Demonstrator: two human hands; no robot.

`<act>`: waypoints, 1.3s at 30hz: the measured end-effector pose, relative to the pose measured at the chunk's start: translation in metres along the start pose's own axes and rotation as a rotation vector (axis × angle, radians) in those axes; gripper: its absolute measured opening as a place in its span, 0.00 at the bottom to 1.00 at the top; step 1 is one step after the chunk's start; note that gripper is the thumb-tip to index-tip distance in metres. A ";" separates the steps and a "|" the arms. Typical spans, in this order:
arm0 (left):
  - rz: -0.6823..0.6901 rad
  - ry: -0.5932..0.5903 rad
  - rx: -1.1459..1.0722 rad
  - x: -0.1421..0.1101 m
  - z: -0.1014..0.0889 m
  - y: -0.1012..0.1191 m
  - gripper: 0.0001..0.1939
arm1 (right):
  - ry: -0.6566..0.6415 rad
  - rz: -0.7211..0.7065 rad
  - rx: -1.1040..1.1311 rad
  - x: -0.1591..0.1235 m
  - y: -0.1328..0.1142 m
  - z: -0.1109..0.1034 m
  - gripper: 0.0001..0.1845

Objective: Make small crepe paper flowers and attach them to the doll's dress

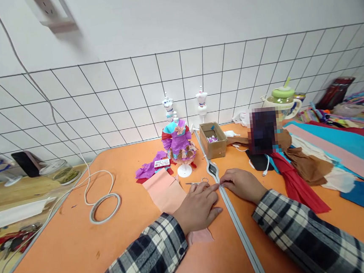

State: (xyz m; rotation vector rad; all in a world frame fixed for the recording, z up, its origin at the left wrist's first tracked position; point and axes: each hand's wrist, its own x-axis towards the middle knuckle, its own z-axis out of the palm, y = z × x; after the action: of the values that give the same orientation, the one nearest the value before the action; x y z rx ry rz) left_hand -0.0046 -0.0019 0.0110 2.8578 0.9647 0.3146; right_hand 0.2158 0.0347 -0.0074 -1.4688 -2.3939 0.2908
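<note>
Was laid out as a craft workspace: backed by a white tiled wall (118,104), furnished with an orange table (133,200), stocked with miniature dress forms (202,103) and bright strips (342,141), perhaps paper.

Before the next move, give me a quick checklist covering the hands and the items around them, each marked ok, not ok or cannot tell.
1. Left hand palm down: ok.
2. Right hand grip: cannot tell; anything held is too small to make out.
3. Scissors in view: ok, just beyond the left hand.
4. Peach sheet fully visible: not ok, left hand covers part.
5. Dressed mannequin upright: ok.
</note>
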 end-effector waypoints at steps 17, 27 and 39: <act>-0.028 0.003 -0.069 -0.002 0.003 -0.002 0.13 | -0.056 -0.014 -0.058 -0.009 -0.007 -0.013 0.18; -0.038 0.012 -0.104 -0.003 0.004 -0.002 0.13 | 0.011 0.097 -0.044 -0.008 0.001 -0.014 0.19; -0.045 0.029 -0.140 -0.004 0.005 -0.003 0.12 | -0.047 0.187 -0.031 -0.007 0.009 -0.016 0.20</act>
State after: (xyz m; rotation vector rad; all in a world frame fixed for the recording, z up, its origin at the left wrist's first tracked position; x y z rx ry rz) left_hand -0.0083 -0.0021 0.0051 2.7089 0.9703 0.4040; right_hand 0.2321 0.0326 0.0032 -1.7218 -2.3092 0.3368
